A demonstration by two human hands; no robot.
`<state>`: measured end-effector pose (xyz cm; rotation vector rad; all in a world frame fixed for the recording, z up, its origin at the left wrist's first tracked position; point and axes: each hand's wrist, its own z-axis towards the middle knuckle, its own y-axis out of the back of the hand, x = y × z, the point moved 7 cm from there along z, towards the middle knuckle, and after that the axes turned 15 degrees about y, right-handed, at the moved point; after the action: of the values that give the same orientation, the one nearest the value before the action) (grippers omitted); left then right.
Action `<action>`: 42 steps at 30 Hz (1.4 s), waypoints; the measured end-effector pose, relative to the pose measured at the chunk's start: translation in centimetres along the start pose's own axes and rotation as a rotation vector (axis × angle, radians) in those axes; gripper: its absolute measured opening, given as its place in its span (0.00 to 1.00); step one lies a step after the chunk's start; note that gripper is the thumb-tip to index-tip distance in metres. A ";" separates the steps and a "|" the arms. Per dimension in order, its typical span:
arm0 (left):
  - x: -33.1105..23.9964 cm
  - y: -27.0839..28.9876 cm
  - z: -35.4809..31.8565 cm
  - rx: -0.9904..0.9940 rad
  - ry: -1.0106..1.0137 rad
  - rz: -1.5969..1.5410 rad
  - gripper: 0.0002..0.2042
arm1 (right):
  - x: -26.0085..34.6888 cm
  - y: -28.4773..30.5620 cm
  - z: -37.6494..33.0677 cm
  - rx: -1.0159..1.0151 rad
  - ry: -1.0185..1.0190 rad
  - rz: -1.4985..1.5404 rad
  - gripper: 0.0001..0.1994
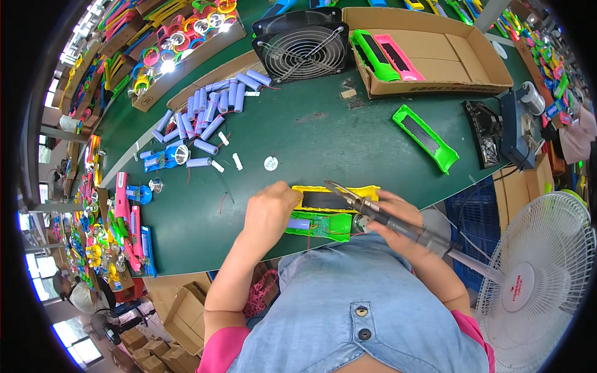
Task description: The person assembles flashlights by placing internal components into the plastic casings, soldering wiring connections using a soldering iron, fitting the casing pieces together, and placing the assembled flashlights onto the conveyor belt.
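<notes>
My left hand (272, 205) is closed with its fingertips at the left end of a yellow plastic casing (317, 200) that has a dark strip inside. My right hand (395, 214) is wrapped round a soldering iron (398, 225), its metal tip pointing left over the casing. Just below the yellow casing, nearer me, lies a green casing half (336, 226) with a blue-purple battery cell (299, 224) and thin wires in it. A small round reflector (360, 222) sits at its right end, partly hidden by my right hand.
Several battery cells (214, 102) with wires lie heaped at the far left. A black fan (303, 46) and a cardboard tray (435, 87) stand at the back. Another green casing (426, 138) lies right, near a soldering station (521, 127). A white fan (535, 280) stands beyond the table's right edge.
</notes>
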<state>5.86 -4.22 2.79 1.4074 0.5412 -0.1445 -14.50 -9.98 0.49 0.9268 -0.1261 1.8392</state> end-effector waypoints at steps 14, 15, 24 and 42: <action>-0.1 -2.2 1.5 0.279 -0.073 0.102 0.01 | -4.6 -3.4 -1.6 -0.362 -0.824 0.573 0.07; -0.1 -2.2 1.4 0.260 -0.068 0.096 0.01 | -4.7 -3.4 -1.5 -0.348 -0.838 0.559 0.07; 0.1 -2.7 1.3 0.221 -0.047 0.114 0.03 | -4.6 -3.8 -1.4 -0.305 -0.836 0.508 0.07; -0.7 -2.4 1.5 0.207 -0.065 0.217 0.03 | -1.5 -0.4 -1.2 -0.275 -0.517 0.202 0.11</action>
<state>4.67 -6.21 1.00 1.6474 0.3228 -0.0724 -14.54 -10.37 -1.45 1.2031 -0.7969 1.6660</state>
